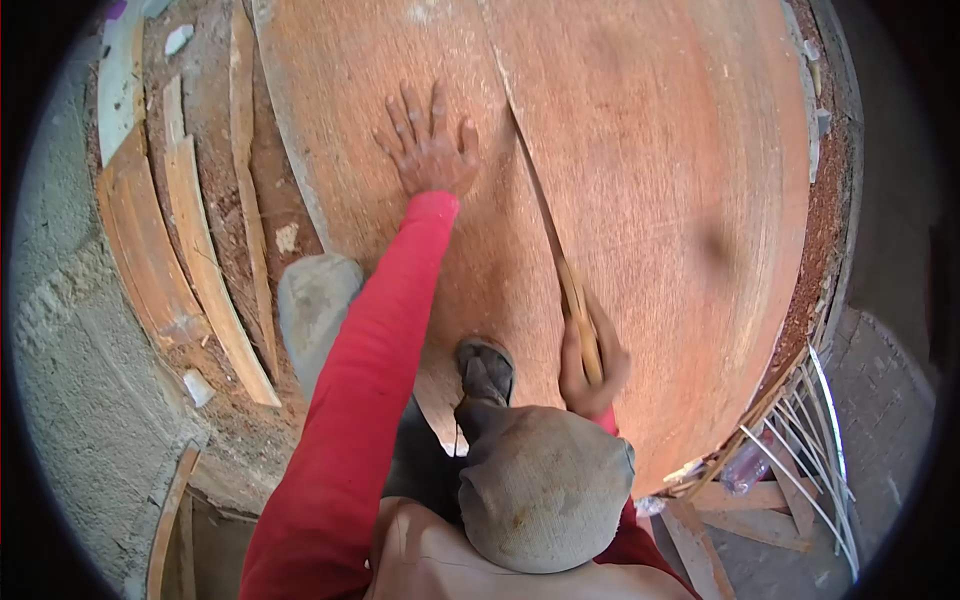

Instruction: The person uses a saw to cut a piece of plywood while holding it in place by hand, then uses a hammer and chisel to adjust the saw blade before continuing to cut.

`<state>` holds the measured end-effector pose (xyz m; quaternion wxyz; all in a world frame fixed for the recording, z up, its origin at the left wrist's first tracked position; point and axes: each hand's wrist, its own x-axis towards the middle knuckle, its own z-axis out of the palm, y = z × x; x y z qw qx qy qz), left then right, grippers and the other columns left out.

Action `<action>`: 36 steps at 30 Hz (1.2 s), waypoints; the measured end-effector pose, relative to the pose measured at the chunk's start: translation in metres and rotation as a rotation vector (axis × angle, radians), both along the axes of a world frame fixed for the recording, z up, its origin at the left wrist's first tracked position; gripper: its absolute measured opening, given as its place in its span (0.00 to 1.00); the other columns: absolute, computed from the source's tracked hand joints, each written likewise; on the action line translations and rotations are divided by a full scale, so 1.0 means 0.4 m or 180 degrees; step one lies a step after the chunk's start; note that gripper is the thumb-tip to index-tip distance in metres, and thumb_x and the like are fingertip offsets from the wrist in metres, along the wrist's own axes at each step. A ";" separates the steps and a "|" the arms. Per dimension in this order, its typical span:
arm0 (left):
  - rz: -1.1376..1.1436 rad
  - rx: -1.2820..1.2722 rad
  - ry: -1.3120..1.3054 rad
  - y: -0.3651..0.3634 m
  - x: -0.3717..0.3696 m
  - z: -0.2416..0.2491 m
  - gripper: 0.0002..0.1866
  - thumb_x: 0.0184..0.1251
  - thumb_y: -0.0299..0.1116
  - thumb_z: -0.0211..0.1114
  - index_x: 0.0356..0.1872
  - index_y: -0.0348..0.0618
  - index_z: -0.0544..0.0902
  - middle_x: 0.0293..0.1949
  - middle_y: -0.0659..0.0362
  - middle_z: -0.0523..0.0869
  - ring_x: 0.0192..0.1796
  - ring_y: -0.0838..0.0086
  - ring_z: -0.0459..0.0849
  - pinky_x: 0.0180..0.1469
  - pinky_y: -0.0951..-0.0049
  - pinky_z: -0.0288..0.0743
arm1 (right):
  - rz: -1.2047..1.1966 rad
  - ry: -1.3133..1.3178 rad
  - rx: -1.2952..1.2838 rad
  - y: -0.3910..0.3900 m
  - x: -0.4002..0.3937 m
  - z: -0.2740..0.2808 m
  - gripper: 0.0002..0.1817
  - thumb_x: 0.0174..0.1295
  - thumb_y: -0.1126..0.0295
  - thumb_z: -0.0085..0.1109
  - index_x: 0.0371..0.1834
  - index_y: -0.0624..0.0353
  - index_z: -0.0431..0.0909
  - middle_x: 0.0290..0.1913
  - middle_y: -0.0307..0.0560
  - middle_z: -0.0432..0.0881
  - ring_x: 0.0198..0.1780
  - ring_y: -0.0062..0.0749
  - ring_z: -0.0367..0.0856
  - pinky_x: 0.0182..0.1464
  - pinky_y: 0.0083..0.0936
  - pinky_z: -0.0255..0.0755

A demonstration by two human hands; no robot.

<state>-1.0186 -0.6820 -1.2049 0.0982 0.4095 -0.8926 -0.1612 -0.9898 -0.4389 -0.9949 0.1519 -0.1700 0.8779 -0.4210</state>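
Note:
My left hand point(432, 148) lies flat with fingers spread on a large reddish-brown plywood sheet point(660, 200). My right hand point(592, 350) is wrapped round the wooden handle of a handsaw point(540, 195). Its thin dark blade, seen nearly edge-on, slants up and left to the sheet. Where the blade tip meets the wood, a narrow cut line point(494, 45) runs on to the top edge of the view. My shoe point(485, 368) rests on the sheet between the hands, and a knee point(550, 490) in dusty cloth is bent below the saw.
Wooden strips point(205, 245) and a wider board point(145, 235) lie on dirt at the left, beside a rough concrete surface point(65, 330). Thin white rods or strips point(815, 450), a plastic bottle point(745, 465) and timber pieces point(755, 525) are at the lower right.

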 end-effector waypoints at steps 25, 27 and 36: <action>-0.0018 -0.0079 0.0126 -0.015 -0.012 0.000 0.36 0.78 0.57 0.47 0.83 0.61 0.55 0.84 0.48 0.44 0.85 0.47 0.37 0.78 0.30 0.27 | 0.0108 0.0087 0.0040 0.020 0.016 -0.012 0.24 0.67 0.71 0.63 0.67 0.61 0.77 0.48 0.63 0.87 0.29 0.29 0.87 0.29 0.24 0.77; -0.0024 -0.0146 0.0216 -0.013 -0.018 0.007 0.37 0.78 0.58 0.47 0.83 0.61 0.54 0.84 0.48 0.44 0.85 0.46 0.37 0.78 0.30 0.27 | 0.0212 0.0357 0.0247 -0.081 -0.079 -0.147 0.24 0.67 0.71 0.63 0.67 0.62 0.78 0.43 0.60 0.88 0.28 0.28 0.86 0.28 0.23 0.76; -0.0087 -0.0085 0.0074 -0.001 -0.007 -0.010 0.37 0.78 0.59 0.47 0.83 0.62 0.53 0.84 0.47 0.44 0.85 0.47 0.38 0.78 0.31 0.25 | 0.0283 0.0412 0.0206 0.077 0.043 -0.030 0.25 0.66 0.69 0.64 0.67 0.62 0.77 0.48 0.58 0.89 0.36 0.29 0.91 0.31 0.23 0.78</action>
